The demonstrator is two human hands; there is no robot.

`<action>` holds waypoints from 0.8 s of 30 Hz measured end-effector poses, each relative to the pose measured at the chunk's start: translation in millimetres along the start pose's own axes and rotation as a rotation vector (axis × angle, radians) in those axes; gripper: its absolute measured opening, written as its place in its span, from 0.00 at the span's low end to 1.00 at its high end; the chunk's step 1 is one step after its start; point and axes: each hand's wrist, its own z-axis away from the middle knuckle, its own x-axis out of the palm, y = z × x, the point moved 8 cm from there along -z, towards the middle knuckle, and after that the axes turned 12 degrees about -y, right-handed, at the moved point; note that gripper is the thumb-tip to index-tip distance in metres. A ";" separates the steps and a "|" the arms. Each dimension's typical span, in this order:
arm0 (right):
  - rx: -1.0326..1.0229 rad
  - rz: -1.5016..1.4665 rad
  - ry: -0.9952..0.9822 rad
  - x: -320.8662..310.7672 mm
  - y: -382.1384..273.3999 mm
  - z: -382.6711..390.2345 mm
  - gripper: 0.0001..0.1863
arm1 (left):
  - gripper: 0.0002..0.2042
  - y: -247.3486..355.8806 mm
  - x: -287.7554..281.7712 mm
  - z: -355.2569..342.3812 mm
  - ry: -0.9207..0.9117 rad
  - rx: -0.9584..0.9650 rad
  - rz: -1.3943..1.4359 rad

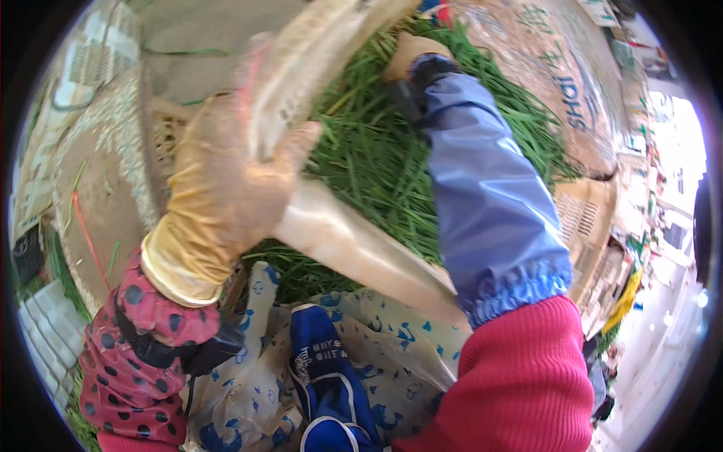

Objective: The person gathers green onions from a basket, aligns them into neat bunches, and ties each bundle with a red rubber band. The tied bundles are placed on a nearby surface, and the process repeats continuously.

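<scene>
My left hand (233,173), in a yellowish, dirt-stained glove, grips the corner of a pale plastic crate (354,241), its thumb over the rim. Inside lies a thick heap of long, thin green leaves (369,151), like chives. At the crate's far side, my right hand (416,56), in a tan glove, reaches into the leaves; its fingers are mostly hidden, so what it holds does not show. A blue sleeve cover runs up my right forearm to a red knitted sleeve. My left sleeve is red with dark dots.
A clear plastic apron with blue prints (392,324) covers my lap, with a blue cloth strip (324,361) over it. Flattened brown packaging with writing (557,83) is at the far right. A worn board (105,188) stands on the left. Pale crates line both sides.
</scene>
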 end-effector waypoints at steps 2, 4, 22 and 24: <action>0.084 -0.076 -0.013 5.6 3.2 8.3 0.31 | 0.41 0.9 -4.4 -2.6 0.093 0.082 0.133; 0.021 -0.097 0.026 -1.1 4.6 24.0 0.29 | 0.40 -1.1 -2.1 -4.8 0.075 0.091 0.142; -0.533 -1.610 0.832 -5.6 214.4 216.5 0.21 | 0.65 118.2 70.0 -59.7 -0.481 0.308 -0.375; -0.545 -1.629 0.843 -3.4 213.2 221.9 0.20 | 0.71 140.0 112.3 -90.9 -0.628 0.230 -0.389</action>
